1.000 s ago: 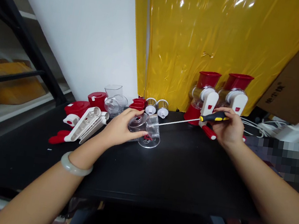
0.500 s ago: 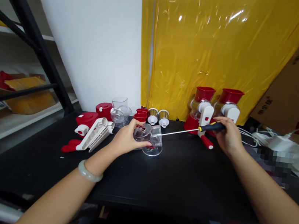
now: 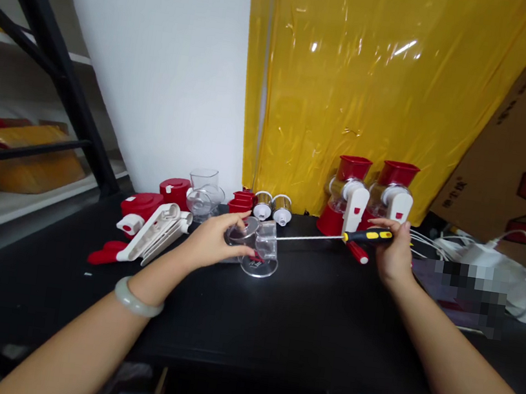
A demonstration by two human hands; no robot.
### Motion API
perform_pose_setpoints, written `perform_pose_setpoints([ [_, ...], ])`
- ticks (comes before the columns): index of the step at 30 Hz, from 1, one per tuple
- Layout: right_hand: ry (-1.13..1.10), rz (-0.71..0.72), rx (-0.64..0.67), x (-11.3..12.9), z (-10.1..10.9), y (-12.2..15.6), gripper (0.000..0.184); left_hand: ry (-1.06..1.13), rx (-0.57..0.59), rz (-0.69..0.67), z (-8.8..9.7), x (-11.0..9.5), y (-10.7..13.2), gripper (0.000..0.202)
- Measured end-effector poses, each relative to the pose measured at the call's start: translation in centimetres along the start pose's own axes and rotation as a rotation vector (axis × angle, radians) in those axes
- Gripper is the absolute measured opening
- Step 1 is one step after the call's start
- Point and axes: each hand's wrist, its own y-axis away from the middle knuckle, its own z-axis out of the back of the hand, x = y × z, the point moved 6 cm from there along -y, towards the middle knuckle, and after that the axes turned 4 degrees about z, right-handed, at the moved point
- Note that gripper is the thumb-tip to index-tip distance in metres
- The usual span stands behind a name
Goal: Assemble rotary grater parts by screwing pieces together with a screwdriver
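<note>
My left hand (image 3: 210, 242) is wrapped round a clear plastic housing (image 3: 256, 248) that lies on its side on the black table (image 3: 285, 317). My right hand (image 3: 392, 254) grips the black and yellow handle of a long screwdriver (image 3: 335, 238). Its thin shaft runs left, and the tip reaches the open end of the clear housing. A pale bangle sits on my left wrist.
Two assembled red and white grinders (image 3: 371, 196) stand at the back by the yellow plastic sheet (image 3: 380, 89). Red lids, clear cups, two metal drums (image 3: 272, 206) and white handle parts (image 3: 154, 234) lie at the back left. Cables and a cardboard box (image 3: 524, 149) fill the right.
The screwdriver's shaft has levelled out and its tip has come closer to the clear housing. My left hand keeps the same hold.
</note>
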Motion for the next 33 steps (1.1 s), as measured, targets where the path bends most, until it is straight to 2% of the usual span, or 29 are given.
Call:
perform_pose_setpoints([
  [3,0.158,-0.014,0.008,-0.1,0.5,0.0,0.068,-0.014,0.035,-0.047,0.5,0.0,-0.1,0.031],
  [5,0.205,-0.047,0.017,-0.3,0.4,-0.1,0.058,0.001,0.055,-0.076,0.8,0.1,0.0,0.03],
  [7,0.143,-0.093,0.018,-0.6,0.1,-0.1,0.046,0.013,0.091,-0.121,0.9,0.0,0.2,0.033],
  [10,-0.09,-0.165,0.004,-0.9,-0.6,-0.1,0.035,0.04,0.13,-0.157,1.0,0.0,0.4,0.041],
  [14,-0.272,-0.247,-0.006,-1.1,-1.2,0.0,0.034,0.186,0.127,-0.1,1.1,1.0,0.3,0.05],
  [18,-0.298,-0.321,-0.003,-1.4,-1.2,0.2,0.033,0.403,0.122,-0.013,1.4,3.1,-0.1,0.074],
  [22,-0.284,-0.332,-0.041,-1.8,-0.9,0.2,0.03,0.406,0.256,0.063,0.7,4.4,0.0,0.082],
  [25,-0.202,-0.29,-0.048,-1.8,-0.5,0.1,0.027,0.378,0.323,0.128,0.0,4.5,0.2,0.069],
  [27,-0.069,-0.193,-0.021,-1.4,0.0,-0.1,0.029,0.349,0.332,0.149,-0.3,4.3,0.4,0.061],
  [30,0.216,-0.041,0.042,-0.8,0.7,-0.2,0.041,0.323,0.319,0.141,-0.4,4.0,0.4,0.057],
  [33,0.407,-0.001,0.062,-0.7,1.1,-0.3,0.05,0.321,0.312,0.129,-0.3,4.0,0.4,0.055],
])
